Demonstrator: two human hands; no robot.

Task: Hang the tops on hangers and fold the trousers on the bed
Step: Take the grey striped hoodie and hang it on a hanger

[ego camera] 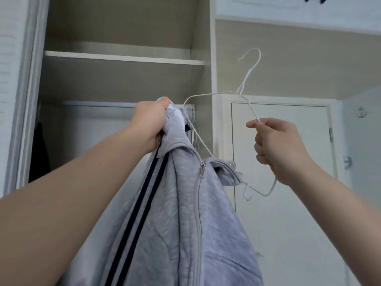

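Note:
A grey zip-up top with two dark stripes down its side hangs in front of the open wardrobe. My left hand grips its bunched collar and holds it up high. My right hand grips one arm of a white wire hanger, whose hook points upward. The hanger's other arm runs down into the neck opening of the top, by the zip pull.
The wardrobe has a white rail with several empty white hangers bunched at its right end, and a shelf above. A dark garment hangs at the far left. A closed white cabinet door stands to the right.

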